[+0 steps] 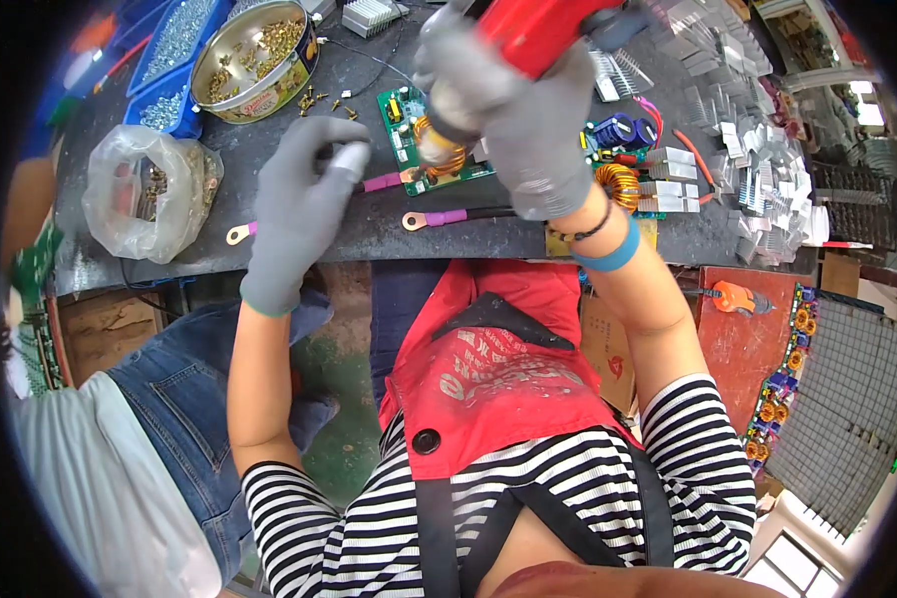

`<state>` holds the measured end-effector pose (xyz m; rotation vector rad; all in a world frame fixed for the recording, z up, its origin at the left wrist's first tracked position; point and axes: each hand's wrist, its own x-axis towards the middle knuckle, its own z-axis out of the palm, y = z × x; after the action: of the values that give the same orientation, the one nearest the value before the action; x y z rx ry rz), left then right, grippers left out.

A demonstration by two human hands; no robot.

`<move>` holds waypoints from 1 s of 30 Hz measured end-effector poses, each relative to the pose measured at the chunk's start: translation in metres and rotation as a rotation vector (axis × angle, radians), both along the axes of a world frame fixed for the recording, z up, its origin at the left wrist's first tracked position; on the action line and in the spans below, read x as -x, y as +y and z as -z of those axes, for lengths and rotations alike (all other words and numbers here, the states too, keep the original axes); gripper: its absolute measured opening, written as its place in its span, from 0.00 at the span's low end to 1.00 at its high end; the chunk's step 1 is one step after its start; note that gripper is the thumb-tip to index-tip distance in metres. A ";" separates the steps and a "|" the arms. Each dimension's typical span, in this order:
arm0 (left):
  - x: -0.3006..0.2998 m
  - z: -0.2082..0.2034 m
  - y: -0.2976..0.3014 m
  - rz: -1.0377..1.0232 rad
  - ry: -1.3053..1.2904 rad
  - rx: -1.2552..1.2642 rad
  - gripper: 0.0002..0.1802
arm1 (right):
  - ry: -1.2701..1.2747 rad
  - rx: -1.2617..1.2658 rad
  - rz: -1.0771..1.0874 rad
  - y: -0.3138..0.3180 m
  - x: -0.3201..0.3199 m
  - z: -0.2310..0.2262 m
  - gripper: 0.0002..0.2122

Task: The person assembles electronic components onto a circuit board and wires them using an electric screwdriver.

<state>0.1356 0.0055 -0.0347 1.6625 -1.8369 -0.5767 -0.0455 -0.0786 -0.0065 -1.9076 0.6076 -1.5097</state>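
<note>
My right hand (pixel 543 135), in a grey glove, grips a red power screwdriver (pixel 533 35). Its front end, blurred by motion, points down over a green circuit board (pixel 399 130) with a copper-wound coil. To the left of that board is my gloved left hand (pixel 299 194), thumb and bent forefinger apart, with nothing visible between them. Beneath it runs a cable with a purple sleeve and a copper ring lug (pixel 238 234). A second ring lug (pixel 415 220) on a purple-sleeved black cable lies in front of the board. The tool's tip is partly hidden.
Brass screws fill part of a round tin (pixel 256 107) at the far left, beside blue bins (pixel 161 112) and a plastic bag (pixel 105 189). Heat sinks (pixel 762 189) pile up on the right. Another person (pixel 159 399) stands close on my left. An orange-handled tool (pixel 740 298) lies lower right.
</note>
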 end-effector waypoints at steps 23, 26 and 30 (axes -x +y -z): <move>0.147 0.013 0.087 -0.029 1.492 -0.461 0.15 | -0.461 -0.784 -0.258 0.060 0.108 -0.103 0.19; 0.146 0.020 0.088 0.000 1.526 -0.484 0.16 | -0.508 -0.816 -0.296 0.058 0.113 -0.097 0.17; 0.148 0.025 0.091 0.043 1.569 -0.477 0.15 | -0.456 -0.768 -0.222 0.064 0.110 -0.102 0.15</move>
<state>-0.0125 0.0960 -0.0592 0.7680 -0.5464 -1.7469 -0.1554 -0.0149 0.0953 -0.9752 0.6159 -1.2516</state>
